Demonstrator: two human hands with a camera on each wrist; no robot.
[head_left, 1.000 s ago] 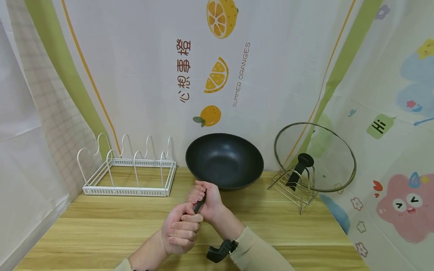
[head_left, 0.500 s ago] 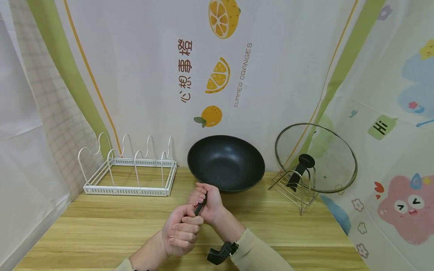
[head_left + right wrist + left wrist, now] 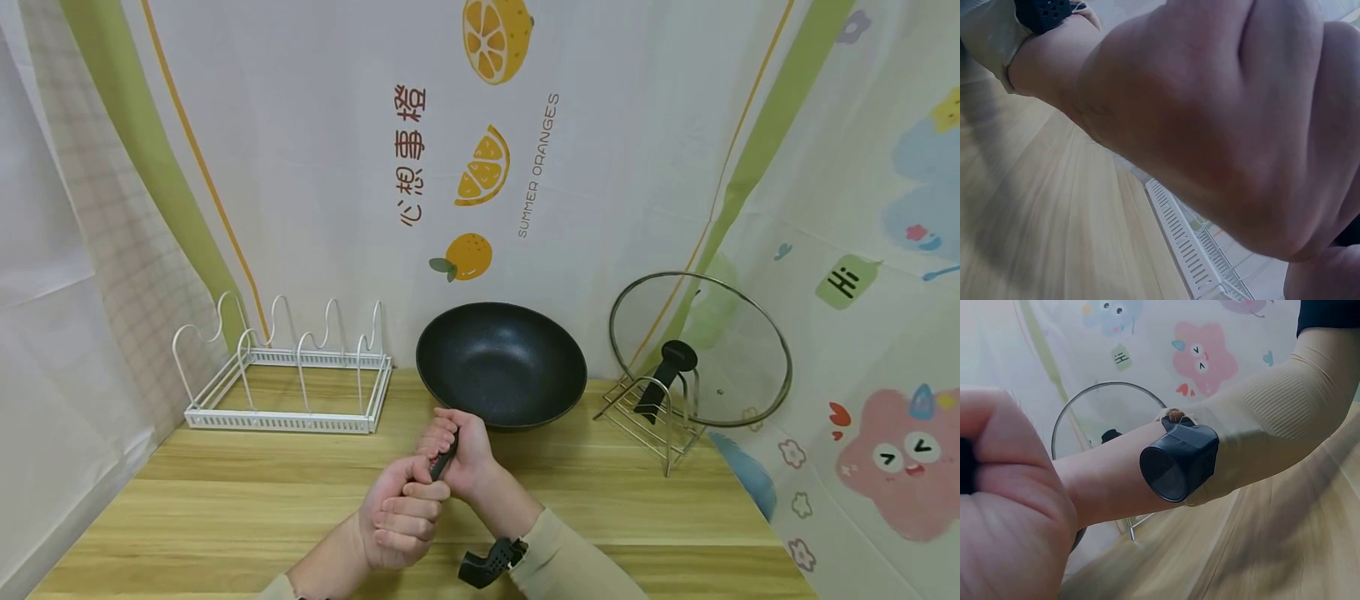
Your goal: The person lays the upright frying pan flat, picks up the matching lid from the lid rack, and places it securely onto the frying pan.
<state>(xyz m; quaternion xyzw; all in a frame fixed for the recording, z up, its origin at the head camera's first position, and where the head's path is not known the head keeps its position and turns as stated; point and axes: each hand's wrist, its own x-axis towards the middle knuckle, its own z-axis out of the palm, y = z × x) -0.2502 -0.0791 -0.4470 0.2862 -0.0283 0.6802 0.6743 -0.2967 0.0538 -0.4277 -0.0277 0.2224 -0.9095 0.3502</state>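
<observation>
Showing its hollow side to the head camera, the black wok [image 3: 501,364] is at the middle of the worktop's [image 3: 225,508] back edge; whether its base touches the wood is unclear. The right hand [image 3: 467,450] wraps its handle [image 3: 444,460] nearest the bowl, the left hand [image 3: 401,510] grips just behind. At the back left corner sits a white rack [image 3: 281,422]; towards the back right corner, a wire stand [image 3: 667,450] holds a glass lid [image 3: 723,346] upright.

black wok [image 3: 501,365], tilted, hollow toward the viewer, dark handle [image 3: 445,460] nearest, near the back of the table [image 3: 225,500]
</observation>
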